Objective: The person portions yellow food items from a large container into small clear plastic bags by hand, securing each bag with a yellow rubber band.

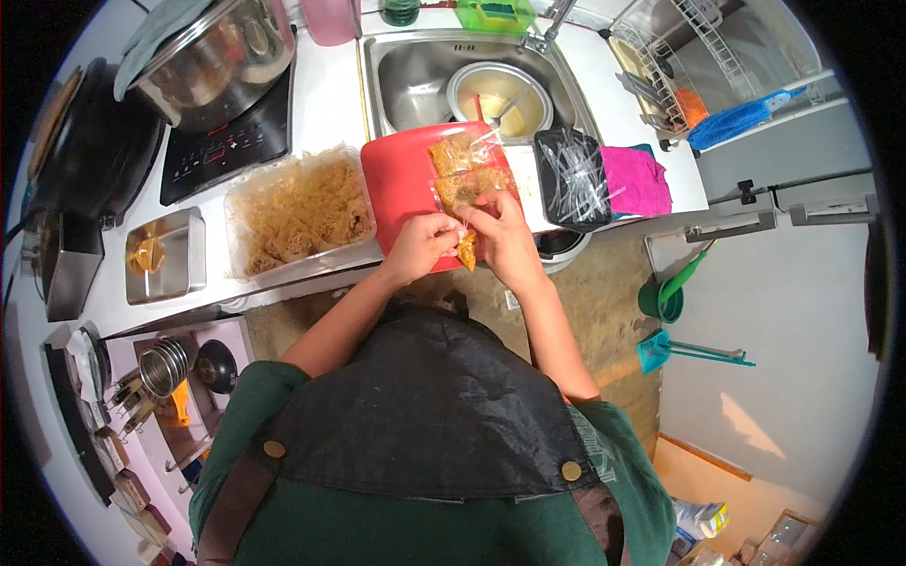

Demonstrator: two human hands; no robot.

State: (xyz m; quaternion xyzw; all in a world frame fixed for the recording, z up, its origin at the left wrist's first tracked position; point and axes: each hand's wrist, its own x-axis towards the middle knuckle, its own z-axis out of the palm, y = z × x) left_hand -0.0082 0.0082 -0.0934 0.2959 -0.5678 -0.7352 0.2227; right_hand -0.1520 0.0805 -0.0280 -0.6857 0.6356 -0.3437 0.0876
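Observation:
My left hand (421, 246) and my right hand (508, 244) meet over the near edge of a red tray or board (396, 177). Between them, the fingers of both hands pinch the gathered top of a small clear plastic packet of orange-yellow filling (466, 253), which hangs downward. Just beyond my right fingers, a flat clear bag of golden crumbly food (451, 191) lies on the red surface. Past it is another such bag (451, 154). To the left stands a clear plastic tub (304, 212) holding similar bagged crumbly food.
A steel pan (198, 276) at left holds an orange packet (146, 255). Right of the board, a black tray (541, 159) carries clear plastic strips (577, 177) beside a magenta cloth (637, 180). Behind are a sink (407, 85) with a pot (460, 81) and an induction cooker (212, 159).

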